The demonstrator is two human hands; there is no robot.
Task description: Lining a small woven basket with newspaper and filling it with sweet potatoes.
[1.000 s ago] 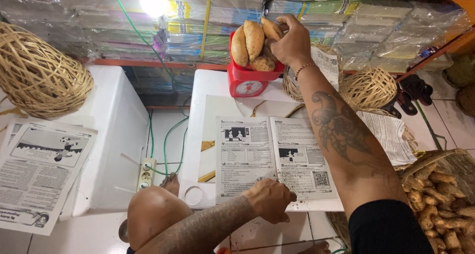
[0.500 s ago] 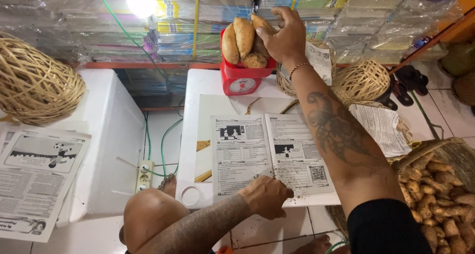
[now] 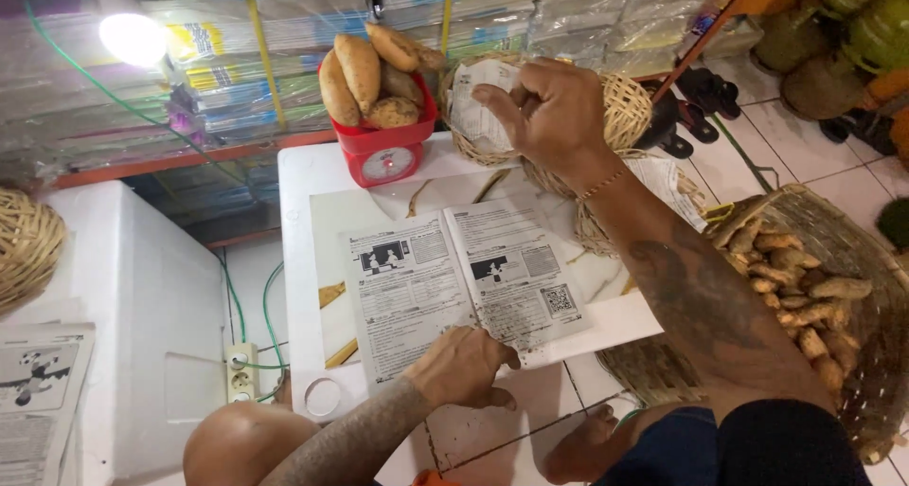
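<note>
A red kitchen scale stands at the back of a white foam box, its pan heaped with several tan sweet potatoes. My right hand hovers just right of the scale, over a small wicker basket lined with printed paper. Its fingers are loosely bent and I see nothing in them. A newspaper sheet lies spread on the box. My left hand grips its near edge, fingers curled on the paper.
A large wicker basket of small sweet potatoes sits on the tiled floor at right. A second white box, a power strip, another basket and a lit bulb are on the left. Stacked wrapped papers fill the back.
My right hand has left the sweet potatoes on the scale and moved right, over the paper-lined basket. The left hand stays on the newspaper.
</note>
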